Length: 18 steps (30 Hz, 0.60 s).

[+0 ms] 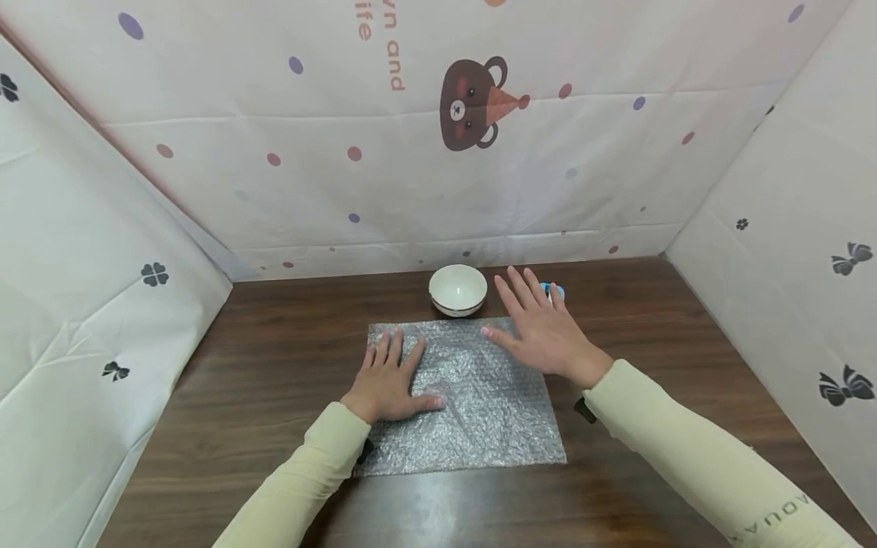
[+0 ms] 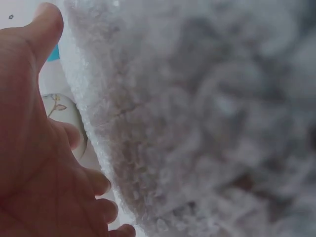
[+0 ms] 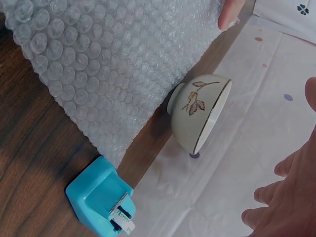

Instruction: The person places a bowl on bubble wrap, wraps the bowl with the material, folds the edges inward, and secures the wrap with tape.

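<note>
Nearest the head camera lay the pale sleeves (image 1: 712, 457), angled in from both lower corners across the bench (image 1: 274, 365). The left hand (image 1: 390, 384) was spread over the left part of a clear bubble-wrap sheet (image 1: 479, 411); how hard it pressed, if at all, could not be told. The right hand (image 1: 548, 331) reached across the sheet's far right corner and looked raised clear of it. Both grips were wide, fingers straight, with nothing held.

The sheet lay flat on the bench, its near edge towards the person. Just beyond its far edge stood a white bowl (image 1: 457, 289), upright, with a leaf sprig on its side in the right wrist view. A blue tape dispenser (image 3: 94, 190) sat near the sheet's far right corner, partly hidden behind the right hand in the head view.

The step in hand seemed to be laying the sheet out flat. The next move appeared to call for steady left fingers, and for care that the right hand cleared bowl and dispenser.
</note>
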Motion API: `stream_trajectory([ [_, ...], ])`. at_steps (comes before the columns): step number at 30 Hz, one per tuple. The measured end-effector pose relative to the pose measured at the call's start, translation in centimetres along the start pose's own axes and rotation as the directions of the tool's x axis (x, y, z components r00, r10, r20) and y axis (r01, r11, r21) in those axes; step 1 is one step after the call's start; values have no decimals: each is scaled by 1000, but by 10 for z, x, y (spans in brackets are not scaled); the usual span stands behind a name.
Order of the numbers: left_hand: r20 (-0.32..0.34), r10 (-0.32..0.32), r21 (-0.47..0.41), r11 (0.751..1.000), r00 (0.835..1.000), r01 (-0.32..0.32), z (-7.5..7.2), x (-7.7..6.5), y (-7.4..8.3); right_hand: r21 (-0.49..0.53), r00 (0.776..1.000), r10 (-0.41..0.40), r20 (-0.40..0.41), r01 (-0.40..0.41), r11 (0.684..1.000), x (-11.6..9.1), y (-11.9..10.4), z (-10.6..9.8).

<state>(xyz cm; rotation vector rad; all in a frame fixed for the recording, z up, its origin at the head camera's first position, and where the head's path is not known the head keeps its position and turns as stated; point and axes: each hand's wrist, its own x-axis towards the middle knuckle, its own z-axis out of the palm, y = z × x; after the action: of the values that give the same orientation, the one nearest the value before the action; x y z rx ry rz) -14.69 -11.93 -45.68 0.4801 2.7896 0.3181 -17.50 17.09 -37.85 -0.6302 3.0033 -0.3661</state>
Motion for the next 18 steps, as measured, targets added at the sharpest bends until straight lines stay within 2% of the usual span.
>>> stream_trajectory([
  [10, 54, -13, 33, 999, 998, 11, 0, 0, 3, 9, 1000, 4, 4, -4, 1000, 0, 1, 1],
  [18, 59, -17, 18, 1000, 998, 16, 0, 2, 5, -1, 1000, 12, 10, -12, 1000, 1, 4, 1],
])
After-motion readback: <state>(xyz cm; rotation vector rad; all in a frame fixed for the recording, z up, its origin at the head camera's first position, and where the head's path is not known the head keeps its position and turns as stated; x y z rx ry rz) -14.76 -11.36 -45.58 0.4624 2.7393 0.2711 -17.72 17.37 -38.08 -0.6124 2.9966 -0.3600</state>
